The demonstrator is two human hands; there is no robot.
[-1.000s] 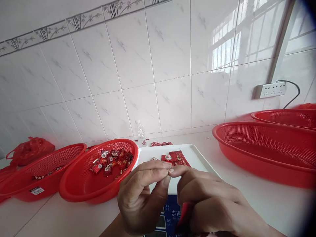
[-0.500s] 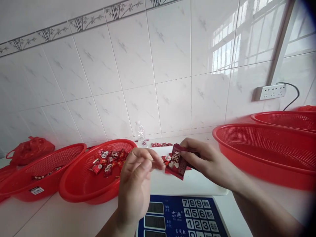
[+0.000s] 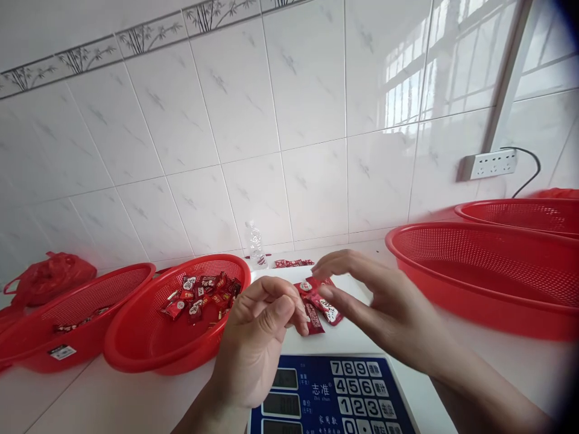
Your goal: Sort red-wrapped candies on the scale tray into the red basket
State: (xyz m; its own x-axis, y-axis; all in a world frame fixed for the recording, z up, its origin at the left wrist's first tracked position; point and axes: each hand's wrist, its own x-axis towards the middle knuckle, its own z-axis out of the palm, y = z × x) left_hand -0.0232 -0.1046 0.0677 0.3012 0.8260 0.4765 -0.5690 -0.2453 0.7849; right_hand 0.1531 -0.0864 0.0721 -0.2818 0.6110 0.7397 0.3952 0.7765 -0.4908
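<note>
My left hand (image 3: pixel 260 337) is in front of the scale's white pan (image 3: pixel 362 337), its thumb and fingers pressed together. Whatever may lie in that pinch is hidden. My right hand (image 3: pixel 384 301) hovers over the pan's right side, thumb and fingers apart, holding nothing. Between the hands, several red snack packets (image 3: pixel 332 312) lie overlapping on the pan. A dark red packet (image 3: pixel 315 322) is beside my left fingertips; I cannot tell if they touch. Below sits the scale's blue keypad panel (image 3: pixel 325 392).
To the left stand a red basket (image 3: pixel 136 355) with several wrapped snacks and another red basket (image 3: pixel 27 346). Red baskets (image 3: pixel 474 301) stand at right. A clear bottle (image 3: pixel 254 244) and a row of small packets (image 3: pixel 294 263) are near the wall. A power strip (image 3: pixel 491 164) is on the wall.
My right hand has let go of the dark red packet, which now lies on the pan with the others, and its fingers have spread. My left hand stays pinched, slightly further right.
</note>
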